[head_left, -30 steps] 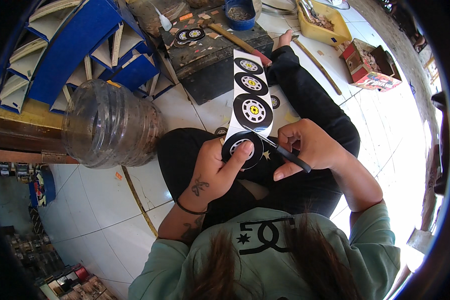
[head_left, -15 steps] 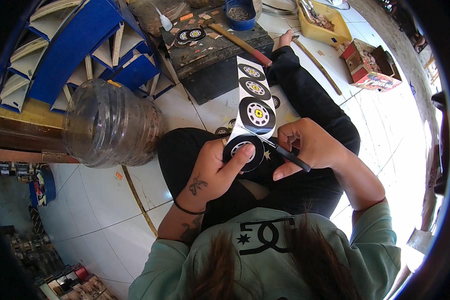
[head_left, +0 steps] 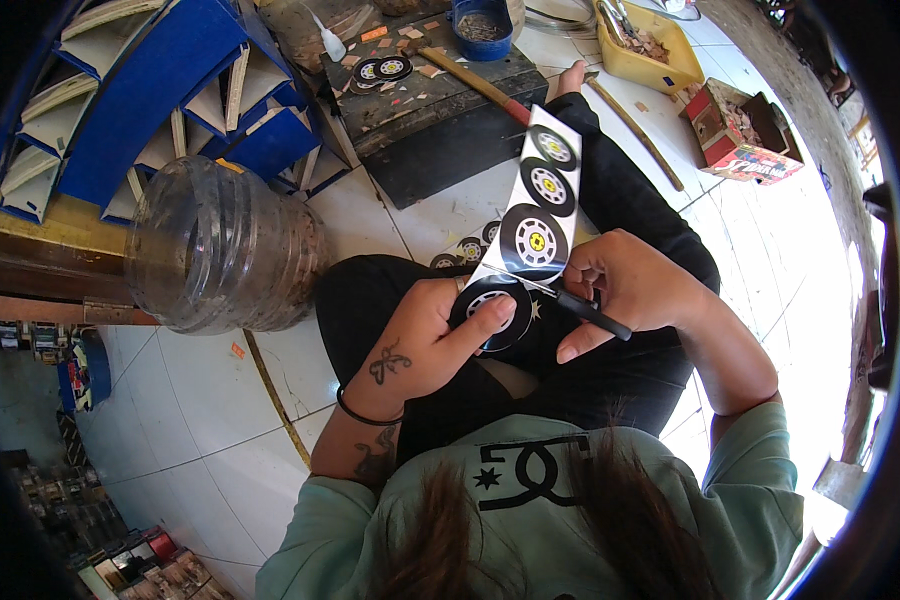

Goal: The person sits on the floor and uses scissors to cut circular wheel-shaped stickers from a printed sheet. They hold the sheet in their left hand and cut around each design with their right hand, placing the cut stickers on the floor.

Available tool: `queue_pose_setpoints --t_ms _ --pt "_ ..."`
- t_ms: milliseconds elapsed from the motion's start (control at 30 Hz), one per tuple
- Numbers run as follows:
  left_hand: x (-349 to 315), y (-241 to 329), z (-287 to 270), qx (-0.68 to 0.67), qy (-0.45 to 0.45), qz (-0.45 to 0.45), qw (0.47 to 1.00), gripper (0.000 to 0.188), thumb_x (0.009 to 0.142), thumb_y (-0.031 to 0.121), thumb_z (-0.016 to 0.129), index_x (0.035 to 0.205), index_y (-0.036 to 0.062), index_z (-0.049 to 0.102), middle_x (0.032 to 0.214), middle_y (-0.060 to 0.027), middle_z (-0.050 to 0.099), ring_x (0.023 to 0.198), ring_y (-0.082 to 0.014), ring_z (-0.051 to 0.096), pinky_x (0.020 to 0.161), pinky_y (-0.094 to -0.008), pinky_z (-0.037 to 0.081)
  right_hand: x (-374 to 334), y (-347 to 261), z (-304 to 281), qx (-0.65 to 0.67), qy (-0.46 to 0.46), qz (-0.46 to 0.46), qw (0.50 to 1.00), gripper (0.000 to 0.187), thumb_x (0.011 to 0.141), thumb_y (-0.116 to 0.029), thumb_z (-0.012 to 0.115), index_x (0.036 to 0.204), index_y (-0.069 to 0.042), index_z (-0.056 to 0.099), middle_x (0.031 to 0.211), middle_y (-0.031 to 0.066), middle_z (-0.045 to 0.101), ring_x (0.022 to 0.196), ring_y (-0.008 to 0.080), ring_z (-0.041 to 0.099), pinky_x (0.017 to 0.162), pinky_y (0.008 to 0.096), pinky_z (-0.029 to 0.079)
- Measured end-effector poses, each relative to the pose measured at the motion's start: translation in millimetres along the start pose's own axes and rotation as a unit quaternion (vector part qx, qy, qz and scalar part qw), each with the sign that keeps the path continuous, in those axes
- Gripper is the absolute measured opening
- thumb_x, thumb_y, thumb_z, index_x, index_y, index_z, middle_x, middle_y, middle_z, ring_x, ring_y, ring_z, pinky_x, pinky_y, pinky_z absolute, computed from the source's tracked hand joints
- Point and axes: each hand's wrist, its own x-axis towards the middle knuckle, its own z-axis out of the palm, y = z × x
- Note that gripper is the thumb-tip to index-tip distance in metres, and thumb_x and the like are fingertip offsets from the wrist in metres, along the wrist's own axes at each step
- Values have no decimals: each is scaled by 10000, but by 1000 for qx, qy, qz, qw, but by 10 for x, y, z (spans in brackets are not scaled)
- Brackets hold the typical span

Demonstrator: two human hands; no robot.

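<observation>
Black scissors [head_left: 589, 311] meet the 4-wheel printed strip [head_left: 536, 222].

Around you, the pale tiled floor [head_left: 190, 425] carries a big ribbed clear plastic container [head_left: 225, 245] on your left, a yellow tub [head_left: 638, 68] and a red carton [head_left: 760, 163] at the far right, a wooden-handled tool [head_left: 638, 136] near them, and a row of small black wheel pictures [head_left: 470, 249] between your legs. Ahead of you, also on the tiles, stands a low dark bench [head_left: 410, 180]; on its top lie a hammer [head_left: 470, 78], black-and-white discs [head_left: 390, 67] and scattered scraps [head_left: 427, 71].
</observation>
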Motion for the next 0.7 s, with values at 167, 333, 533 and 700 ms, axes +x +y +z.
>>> queue_pose_setpoints --t_ms 167,333,533,700 --pt "22 7 -13 13 -6 17 1000 267 876 252 573 836 -10 606 651 -28 590 558 -60 509 521 -204 388 -2 8 -38 -22 -18 24 999 507 504 -391 855 564 -22 512 523 43 512 488 146 506 470 246 369" --pt "49 15 -33 9 -22 30 999 285 881 263 572 852 -18 612 674 -28 597 597 -61 530 546 -201 402 14 22 -10 -15 -6 -3 1000 483 515 -334 865 532 -34 487 482 3 468 463 98 468 446 223 332" --pt "73 -61 -56 -9 -34 34 999 253 863 240 600 825 -10 616 687 -31 601 615 -61 538 562 -203 418 1 72 -17 1 -35 30 999 447 521 -307 866 557 -42 508 511 4 486 477 92 473 453 219 331" --pt "159 -277 -14 -205 22 72 976 322 872 303 568 975 -3 560 742 -29 596 610 -50 513 525 -189 412 32 234 192 139 35 29 989 482 541 -400 845 573 -36 530 517 9 511 488 104 498 463 216 357"
